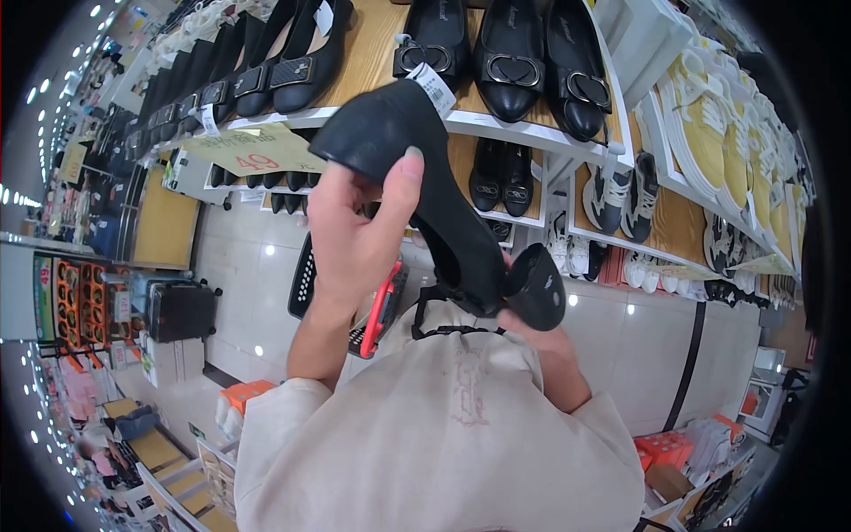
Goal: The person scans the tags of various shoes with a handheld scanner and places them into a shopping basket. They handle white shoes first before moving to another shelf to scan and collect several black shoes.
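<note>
My left hand point(359, 217) grips a black low-heeled shoe point(456, 208) by its rounded upper end, thumb on one side and fingers curled under the edge. The shoe slants down to the right across the view. A white barcode tag point(432, 89) shows beside that upper end. My right hand point(541, 337) is closed around the lower end, where a second black shoe point(536, 288), seen nearly end-on, overlaps the first. Most of the right fingers are hidden behind the shoes.
Ahead stands a wooden shelf point(377, 53) with rows of black buckled shoes point(510, 66) and a "49" price sign point(257, 155). Yellow sneakers point(705, 115) fill the right rack. A black perforated basket point(303, 275) with a red handle point(381, 306) sits below. A black suitcase point(182, 308) stands left.
</note>
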{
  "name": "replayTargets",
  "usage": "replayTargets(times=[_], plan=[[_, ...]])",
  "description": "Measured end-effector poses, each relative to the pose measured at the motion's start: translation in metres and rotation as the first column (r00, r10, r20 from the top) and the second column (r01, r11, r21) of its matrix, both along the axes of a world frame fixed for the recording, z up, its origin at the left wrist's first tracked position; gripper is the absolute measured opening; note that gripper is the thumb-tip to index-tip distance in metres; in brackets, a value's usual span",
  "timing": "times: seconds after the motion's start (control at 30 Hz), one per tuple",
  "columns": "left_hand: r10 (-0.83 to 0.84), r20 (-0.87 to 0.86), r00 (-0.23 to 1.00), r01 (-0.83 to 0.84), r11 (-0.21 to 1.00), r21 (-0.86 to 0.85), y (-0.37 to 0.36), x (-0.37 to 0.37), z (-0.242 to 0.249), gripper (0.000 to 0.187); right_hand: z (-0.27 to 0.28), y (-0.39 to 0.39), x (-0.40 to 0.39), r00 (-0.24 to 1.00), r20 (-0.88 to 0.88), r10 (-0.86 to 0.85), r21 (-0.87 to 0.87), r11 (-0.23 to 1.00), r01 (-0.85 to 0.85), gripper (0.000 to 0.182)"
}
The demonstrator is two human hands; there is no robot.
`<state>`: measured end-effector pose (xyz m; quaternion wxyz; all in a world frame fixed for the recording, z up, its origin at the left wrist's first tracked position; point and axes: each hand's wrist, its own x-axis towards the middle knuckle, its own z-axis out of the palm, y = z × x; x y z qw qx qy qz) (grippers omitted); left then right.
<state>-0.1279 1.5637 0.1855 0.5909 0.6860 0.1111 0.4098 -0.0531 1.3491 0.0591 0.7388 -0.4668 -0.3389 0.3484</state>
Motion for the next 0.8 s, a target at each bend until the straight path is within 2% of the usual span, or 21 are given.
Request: replayTargets(times=[0.07,0.13,0.17,0.2,0.23,0.27,0.3,0.33,0.4,0.47,0.53,0.57,0.6,0.67,0.73,0.8], plan=[[0.027,-0.003,1.000,-0.027,0.999,0.024,0.001,0.000,0.003,0.024,-0.014,0.012,-0.003,0.997,0.071,-0.031,0.004,1.000,0.030,0.078],[0.059,0.067,0.996,-0.072,0.977,0.202,-0.001,-0.004,-0.003,0.022,0.000,0.027,-0.006,0.990,0.129,-0.061,-0.031,0.997,0.065,0.080],[0.051,0.076,0.996,-0.072,0.946,0.317,-0.005,-0.007,-0.009,0.022,0.008,0.038,-0.006,0.990,0.106,-0.089,0.036,0.996,0.086,0.076],[0.090,0.014,0.996,-0.088,0.918,0.387,-0.013,-0.010,-0.011,0.025,0.005,0.043,-0.007,0.991,0.107,-0.085,0.038,0.996,0.081,0.076],[0.044,0.004,0.999,-0.037,0.796,0.605,-0.007,-0.009,-0.014,0.030,-0.002,0.047,-0.008,0.994,0.006,-0.106,0.054,0.993,0.106,0.075],[0.003,-0.020,1.000,0.014,0.622,0.783,-0.001,-0.008,-0.018,0.036,-0.005,0.051,-0.008,0.988,-0.096,-0.125,0.067,0.989,0.131,0.073],[0.035,-0.036,0.999,0.009,0.583,0.812,-0.003,-0.011,-0.023,0.039,-0.004,0.054,-0.008,0.973,-0.214,-0.085,0.028,0.995,0.093,0.072],[0.067,-0.052,0.996,0.007,0.544,0.839,-0.007,-0.014,-0.028,0.042,-0.006,0.056,-0.008,0.973,-0.214,-0.080,0.029,0.996,0.088,0.072],[0.070,-0.083,0.994,0.030,0.557,0.830,-0.003,-0.016,-0.036,0.041,-0.012,0.060,-0.009,0.959,-0.276,-0.068,0.040,0.996,0.082,0.072],[0.007,-0.004,1.000,-0.001,0.653,0.757,0.002,-0.014,-0.043,0.039,-0.006,0.068,-0.014,0.962,-0.261,-0.075,0.015,0.997,0.082,0.069],[0.022,-0.014,1.000,-0.003,0.641,0.767,0.009,-0.016,-0.033,0.035,0.001,0.077,-0.011,0.985,-0.144,-0.096,-0.022,0.995,0.094,0.069],[0.046,-0.017,0.999,-0.015,0.618,0.786,0.017,-0.014,-0.025,0.032,0.005,0.081,-0.007,0.984,0.081,-0.159,0.047,0.987,0.155,0.065],[0.068,-0.019,0.998,-0.025,0.592,0.806,0.025,-0.013,-0.017,0.028,0.013,0.081,-0.005,0.984,0.082,-0.158,0.050,0.987,0.154,0.065],[0.131,-0.049,0.990,-0.028,0.531,0.847,0.043,-0.007,0.002,0.024,0.027,0.080,-0.002,0.987,-0.143,0.076,0.091,0.994,-0.063,0.053],[0.170,-0.038,0.985,-0.064,0.558,0.827,0.060,0.005,0.011,0.023,0.016,0.077,-0.001,0.992,-0.119,0.049,0.096,0.995,-0.038,0.054],[0.250,-0.077,0.965,-0.069,0.525,0.848,0.077,0.020,0.015,0.023,0.012,0.068,0.001,0.985,-0.143,0.099,0.037,0.995,-0.094,0.051]])
